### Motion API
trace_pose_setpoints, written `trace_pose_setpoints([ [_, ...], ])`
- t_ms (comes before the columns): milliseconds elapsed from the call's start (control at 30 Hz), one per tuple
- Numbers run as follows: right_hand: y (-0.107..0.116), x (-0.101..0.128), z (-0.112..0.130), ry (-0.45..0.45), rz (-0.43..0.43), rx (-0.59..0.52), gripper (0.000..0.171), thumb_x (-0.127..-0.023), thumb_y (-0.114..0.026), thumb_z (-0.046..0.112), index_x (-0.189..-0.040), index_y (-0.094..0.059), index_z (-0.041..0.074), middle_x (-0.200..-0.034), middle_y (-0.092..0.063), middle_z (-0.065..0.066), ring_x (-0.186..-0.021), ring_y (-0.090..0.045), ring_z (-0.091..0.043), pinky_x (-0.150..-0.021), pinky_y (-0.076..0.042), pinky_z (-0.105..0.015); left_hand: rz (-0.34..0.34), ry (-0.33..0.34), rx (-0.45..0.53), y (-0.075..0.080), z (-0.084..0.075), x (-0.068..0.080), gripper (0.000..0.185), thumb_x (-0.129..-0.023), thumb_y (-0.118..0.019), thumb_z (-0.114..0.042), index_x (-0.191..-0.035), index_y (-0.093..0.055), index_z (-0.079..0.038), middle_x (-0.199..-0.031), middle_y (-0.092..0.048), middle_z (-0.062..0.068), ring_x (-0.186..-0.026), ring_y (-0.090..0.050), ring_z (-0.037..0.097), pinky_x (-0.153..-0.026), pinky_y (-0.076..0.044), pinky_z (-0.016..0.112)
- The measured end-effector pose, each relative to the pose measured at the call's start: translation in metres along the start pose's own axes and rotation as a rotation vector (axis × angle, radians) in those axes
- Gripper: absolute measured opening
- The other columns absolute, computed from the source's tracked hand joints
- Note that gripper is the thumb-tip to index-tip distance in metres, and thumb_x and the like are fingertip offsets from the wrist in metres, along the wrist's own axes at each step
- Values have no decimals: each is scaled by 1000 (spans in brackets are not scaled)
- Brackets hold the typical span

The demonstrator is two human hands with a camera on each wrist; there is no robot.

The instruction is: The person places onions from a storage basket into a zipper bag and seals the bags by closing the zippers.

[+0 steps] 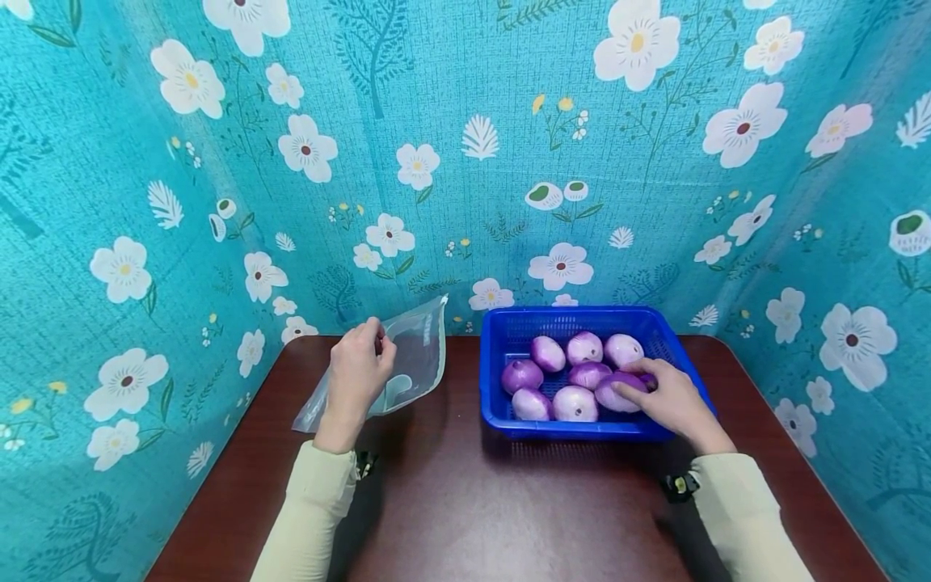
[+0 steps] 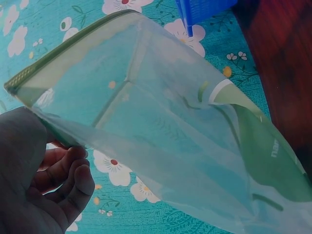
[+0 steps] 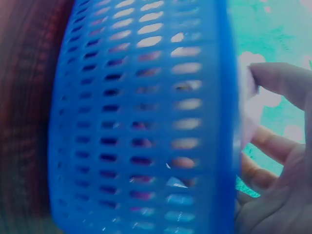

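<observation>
A person sits at a dark brown table (image 1: 451, 501) walled in by a teal floral backdrop (image 1: 465, 162). The left hand (image 1: 358, 373) pinches the top edge of a clear zip-top plastic bag (image 1: 407, 365), holding it up off the table, left of a blue plastic basket (image 1: 502, 412). The basket holds seven purple onions. The right hand (image 1: 672, 398) reaches into the basket, fingers curled around one purple onion (image 1: 617, 391) at its right side, near the others.
</observation>
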State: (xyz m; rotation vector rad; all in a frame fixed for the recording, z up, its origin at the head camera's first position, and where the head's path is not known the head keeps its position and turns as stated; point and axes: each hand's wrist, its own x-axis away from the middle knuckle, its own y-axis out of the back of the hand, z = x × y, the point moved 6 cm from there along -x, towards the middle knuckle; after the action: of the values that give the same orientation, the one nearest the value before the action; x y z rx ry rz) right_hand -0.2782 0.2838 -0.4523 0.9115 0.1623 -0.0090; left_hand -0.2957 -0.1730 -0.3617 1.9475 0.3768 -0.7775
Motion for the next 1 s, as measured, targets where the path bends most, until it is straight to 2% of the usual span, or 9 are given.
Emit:
trace_pose_setpoints([
  [200, 10, 1, 15, 37, -119, -79, 52, -96, -72, 44, -131, -64, 6, -130, -63, -25, -113, -60, -41, -92, -52, -61, -1, -1, -5, -1, 0, 1, 16, -89, -77, -10, -89, -63, -3, -71, -63, 13, -62, -58, 25, -67, -62, 42],
  [367, 14, 2, 28, 61, -173, -162, 49, -96, -72, 41, -134, -64, 10, -130, -63, -20, -114, -61, -38, -92, -53, -59, 7, 6, -8, -3, 2, 1, 15, -90, -76, -10, -90, -63, -4, -71, -62, 12, -62, -58, 25, -66, -62, 41],
  [467, 14, 1, 34, 77, -190, -194, 47, -96, -73, 39, -134, -65, 13, -132, -64, -16, -117, -61, -35, -94, -54, -47, 9, 8, -11, -3, 2, 1, 15, -90, -76, -11, -89, -63, -4, -71, -62, 12, -62, -58, 25, -65, -61, 41],
  [600, 12, -1, 40, 96, -198, -206, 45, -95, -74, 37, -133, -66, 15, -134, -65, -13, -118, -62, -34, -90, -50, -24, 14, 7, -18, -4, 1, 1, 15, -90, -76, -11, -90, -63, -4, -71, -63, 12, -63, -59, 26, -65, -61, 41],
  [700, 9, -2, 45, 95, -190, -213, 44, -96, -73, 38, -132, -66, 14, -134, -64, -14, -118, -63, -35, -88, -45, -17, 18, 8, -19, -4, 1, 1, 16, -90, -76, -12, -90, -63, -4, -71, -63, 12, -63, -59, 25, -65, -62, 41],
  [833, 6, -5, 52, 98, -183, -217, 44, -96, -73, 39, -131, -67, 13, -134, -64, -15, -117, -65, -36, -91, -50, -22, 19, 2, -11, -5, -1, 2, 16, -90, -77, -13, -90, -63, -3, -72, -64, 13, -63, -59, 25, -67, -62, 41],
  [933, 2, -9, 59, 124, -186, -234, 43, -96, -73, 36, -130, -68, 11, -132, -64, -16, -116, -65, -37, -96, -57, -41, 22, -4, -9, -5, -3, 2, 17, -89, -77, -13, -90, -64, -2, -72, -64, 14, -64, -59, 26, -68, -62, 42],
  [1000, -1, -11, 65, 145, -184, -251, 41, -96, -74, 34, -129, -68, 10, -131, -65, -17, -114, -65, -38, -97, -55, -55, 26, -10, -11, -5, -4, 2, 18, -89, -78, -12, -90, -63, -2, -72, -64, 14, -63, -59, 26, -68, -61, 42],
])
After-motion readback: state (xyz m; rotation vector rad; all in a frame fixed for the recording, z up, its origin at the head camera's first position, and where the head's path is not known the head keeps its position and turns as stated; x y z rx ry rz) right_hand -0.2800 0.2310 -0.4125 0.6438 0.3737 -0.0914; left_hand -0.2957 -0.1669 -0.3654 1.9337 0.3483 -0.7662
